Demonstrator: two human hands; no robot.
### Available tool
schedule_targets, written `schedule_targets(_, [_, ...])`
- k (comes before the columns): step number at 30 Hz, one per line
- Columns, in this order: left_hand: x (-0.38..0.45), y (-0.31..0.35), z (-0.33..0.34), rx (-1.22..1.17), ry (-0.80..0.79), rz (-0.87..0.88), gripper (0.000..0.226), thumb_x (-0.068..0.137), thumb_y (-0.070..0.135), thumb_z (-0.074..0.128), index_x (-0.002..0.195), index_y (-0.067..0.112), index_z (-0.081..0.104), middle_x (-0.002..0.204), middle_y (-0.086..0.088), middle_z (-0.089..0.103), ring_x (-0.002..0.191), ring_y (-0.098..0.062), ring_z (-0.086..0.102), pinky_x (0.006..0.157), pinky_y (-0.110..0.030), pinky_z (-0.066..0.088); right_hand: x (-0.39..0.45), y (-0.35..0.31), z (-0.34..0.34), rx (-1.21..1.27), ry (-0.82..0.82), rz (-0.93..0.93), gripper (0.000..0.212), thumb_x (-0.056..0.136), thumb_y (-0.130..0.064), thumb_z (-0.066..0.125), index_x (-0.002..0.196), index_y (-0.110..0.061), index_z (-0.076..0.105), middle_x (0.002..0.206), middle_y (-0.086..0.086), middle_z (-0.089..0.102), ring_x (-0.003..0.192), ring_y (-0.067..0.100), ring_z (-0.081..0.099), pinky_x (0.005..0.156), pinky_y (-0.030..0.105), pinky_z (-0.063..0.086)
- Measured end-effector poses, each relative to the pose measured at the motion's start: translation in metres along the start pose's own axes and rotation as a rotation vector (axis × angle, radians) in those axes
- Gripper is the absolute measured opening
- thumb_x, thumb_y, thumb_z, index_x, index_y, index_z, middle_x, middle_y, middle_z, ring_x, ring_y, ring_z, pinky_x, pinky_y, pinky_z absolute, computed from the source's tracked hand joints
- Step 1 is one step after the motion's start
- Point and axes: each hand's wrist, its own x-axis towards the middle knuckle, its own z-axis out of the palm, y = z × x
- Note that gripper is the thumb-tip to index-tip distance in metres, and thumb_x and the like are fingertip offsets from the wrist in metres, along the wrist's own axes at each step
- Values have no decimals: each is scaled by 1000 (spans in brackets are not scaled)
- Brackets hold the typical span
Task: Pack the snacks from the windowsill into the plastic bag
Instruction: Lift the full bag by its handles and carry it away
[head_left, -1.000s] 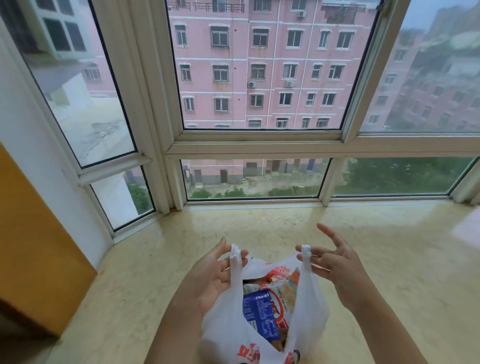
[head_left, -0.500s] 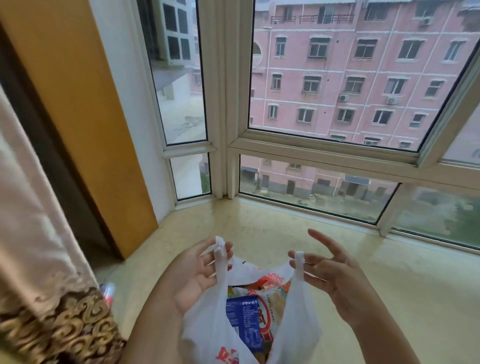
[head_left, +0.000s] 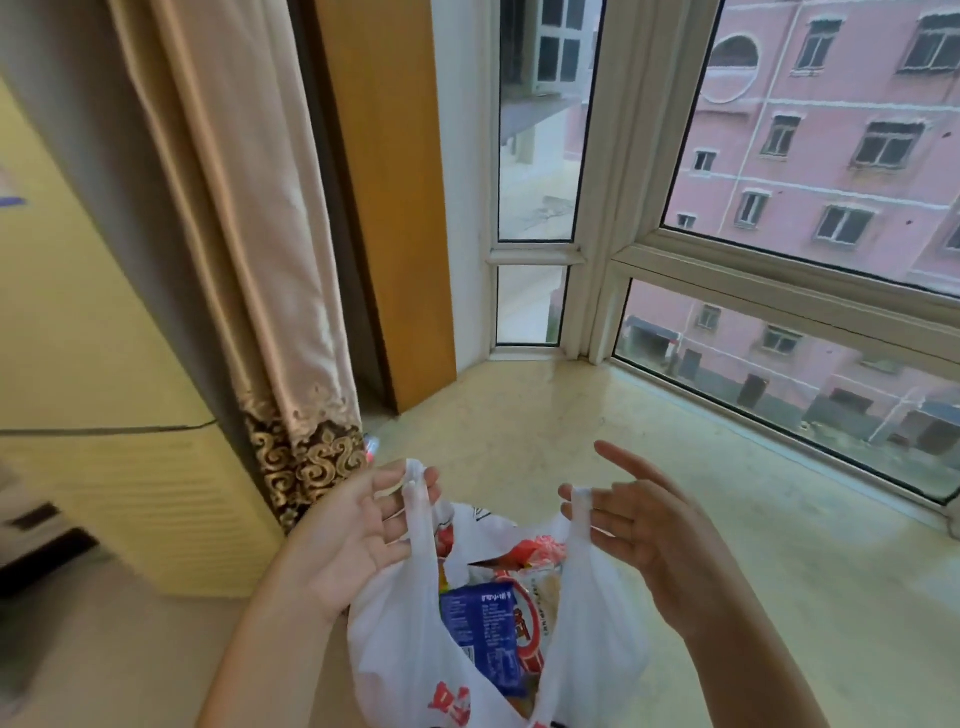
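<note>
A white plastic bag (head_left: 400, 644) with red print hangs open between my hands, above the near part of the yellowish windowsill (head_left: 753, 519). Inside it lie a blue snack packet (head_left: 480, 623) and a red-and-white packet (head_left: 535, 597). My left hand (head_left: 353, 530) pinches the bag's left handle between thumb and fingertips. My right hand (head_left: 639, 514) pinches the right handle, its other fingers stretched out. A small shiny thing (head_left: 372, 448) peeks out at the curtain's hem on the sill's left end; I cannot tell what it is.
A beige curtain (head_left: 249, 249) with a gold-patterned hem hangs at the left, beside an orange wooden panel (head_left: 384, 197). White window frames (head_left: 602, 208) close off the sill at the back and right. A pale yellow wall (head_left: 78, 322) lies at far left.
The view has swung left, bringing the curtain and wall into sight. Both hands keep hold of the bag's handles and the bag stays open between them.
</note>
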Motion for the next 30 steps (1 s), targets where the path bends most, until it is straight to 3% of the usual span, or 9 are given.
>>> schedule_targets(5, [-36,-6,-44,-76,107,45,59,69,11,55,128,5,54,120,-18,66,117,-30,58,102,-50,41,-8,16,35,7,-133,89,45,90,5,42,123,-22,57,102,14,73,98,31,68,95,48,49])
schedule_targets(10, [-70,-10,-99,-114,198,62,51,77,10,55,128,4,55,120,-18,66,119,-29,58,105,-50,40,-17,33,82,-6,-262,180,44,89,5,41,120,-21,59,100,17,73,97,31,69,93,45,49])
schedule_targets(13, [-95,-11,-137,-159,255,91,50,77,10,55,127,2,55,120,-19,66,106,-29,65,105,-51,40,-22,46,119,-53,-343,217,43,90,5,41,120,-20,58,99,17,73,96,31,69,98,48,46])
schedule_targets(16, [-123,-10,-178,-210,314,132,54,71,12,56,124,0,57,120,-20,65,92,-27,70,103,-52,41,-27,58,162,-84,-423,246,42,91,4,40,120,-19,59,99,17,73,95,30,70,99,48,45])
schedule_targets(19, [-150,-5,-222,-248,373,174,58,68,13,57,125,1,56,117,-18,67,99,-28,67,99,-50,45,-36,72,213,-101,-494,260,40,92,2,39,121,-19,58,100,17,72,95,31,69,95,46,48])
schedule_targets(23, [-188,5,-291,-307,435,235,57,68,12,55,124,1,56,115,-17,69,93,-24,68,90,-45,50,-54,93,288,-98,-571,243,38,94,-1,36,120,-16,59,101,20,71,96,33,69,88,43,53])
schedule_targets(27, [-221,17,-359,-288,464,271,58,69,17,56,125,2,57,114,-15,69,101,-26,65,82,-42,51,-71,115,364,-139,-617,259,41,94,2,36,121,-17,60,105,22,70,101,33,67,92,44,51])
schedule_targets(30, [-243,30,-401,-305,499,306,42,84,11,52,125,3,57,114,-16,69,106,-29,64,80,-40,52,-83,131,420,-127,-672,322,41,95,3,36,124,-16,58,104,25,69,94,32,69,83,41,56])
